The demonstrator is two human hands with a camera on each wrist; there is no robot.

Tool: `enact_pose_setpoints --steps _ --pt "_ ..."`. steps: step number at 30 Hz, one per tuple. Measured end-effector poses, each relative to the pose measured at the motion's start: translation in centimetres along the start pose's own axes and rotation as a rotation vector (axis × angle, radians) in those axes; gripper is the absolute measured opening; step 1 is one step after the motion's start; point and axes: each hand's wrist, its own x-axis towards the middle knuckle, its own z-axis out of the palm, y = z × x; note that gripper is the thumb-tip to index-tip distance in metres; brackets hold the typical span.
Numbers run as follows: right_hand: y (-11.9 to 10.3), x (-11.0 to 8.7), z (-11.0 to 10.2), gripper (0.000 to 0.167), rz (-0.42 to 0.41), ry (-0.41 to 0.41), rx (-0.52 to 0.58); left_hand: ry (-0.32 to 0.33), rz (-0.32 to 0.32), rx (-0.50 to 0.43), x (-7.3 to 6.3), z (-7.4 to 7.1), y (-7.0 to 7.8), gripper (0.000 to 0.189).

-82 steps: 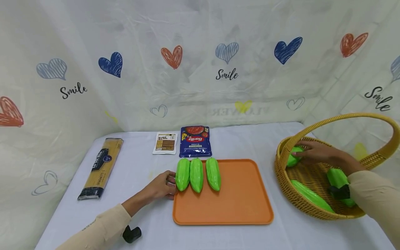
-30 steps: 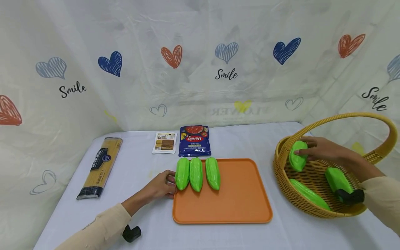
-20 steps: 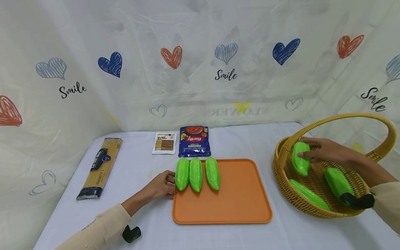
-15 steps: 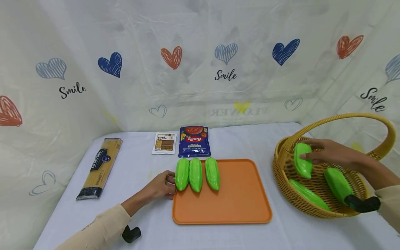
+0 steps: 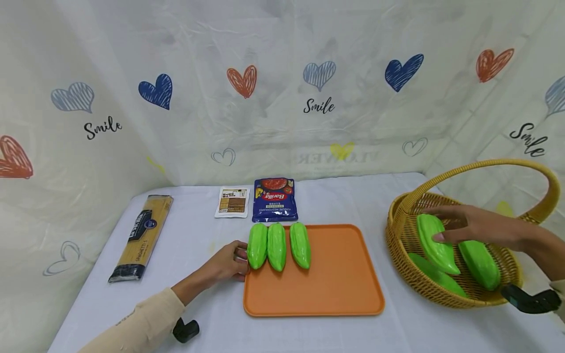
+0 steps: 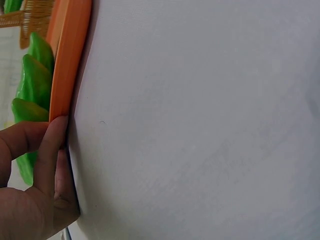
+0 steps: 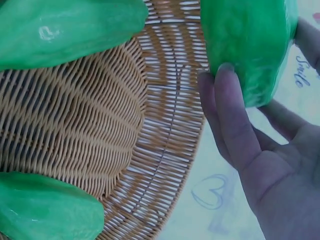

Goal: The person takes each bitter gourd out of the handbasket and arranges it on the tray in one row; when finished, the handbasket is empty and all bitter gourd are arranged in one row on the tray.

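Observation:
In the head view my right hand (image 5: 476,225) holds a bright green, ridged, gourd-like vegetable (image 5: 437,245) inside the wicker basket (image 5: 397,264). The right wrist view shows its fingers and thumb on either side of the blunt end of that vegetable (image 7: 250,45). Two more green vegetables (image 5: 478,264) lie in the basket, one partly covered by the held piece. My left hand (image 5: 227,262) pinches the left rim of the orange tray (image 5: 335,289); the left wrist view shows fingertips against the tray edge (image 6: 67,65). Three similar vegetables (image 5: 276,247) lie side by side on the tray's left part.
A spaghetti pack (image 5: 141,238) lies at the left of the white table. Behind the tray are a blue Barilla sauce pouch (image 5: 275,200) and a small white-and-brown packet (image 5: 232,202). The basket's tall handle (image 5: 485,165) arches over the right arm's side.
My right hand has drawn the green vegetable from the basket's back wall toward the basket's middle, tilting its tip nearer and rightward. The left hand and tray have stayed in place.

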Motion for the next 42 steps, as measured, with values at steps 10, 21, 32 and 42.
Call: enact_pose_setpoints --steps 10,21,32,42 --pt "-0.7 -0.4 1.0 0.066 -0.053 -0.13 0.076 -0.004 0.001 0.0 0.0 -0.1 0.0 0.068" --pt "-1.1 -0.5 2.1 0.062 -0.084 -0.2 0.169 -0.01 0.014 -0.004 0.0 -0.2 0.0 0.068" --pt "-3.5 -0.2 3.4 0.062 -0.137 -0.254 0.204 -0.008 0.003 0.002 -0.2 -0.2 0.1 0.067" --pt "-6.1 0.4 5.3 0.06 -0.25 -0.242 0.225 -0.007 0.004 0.0 0.0 -0.1 0.0 0.066"
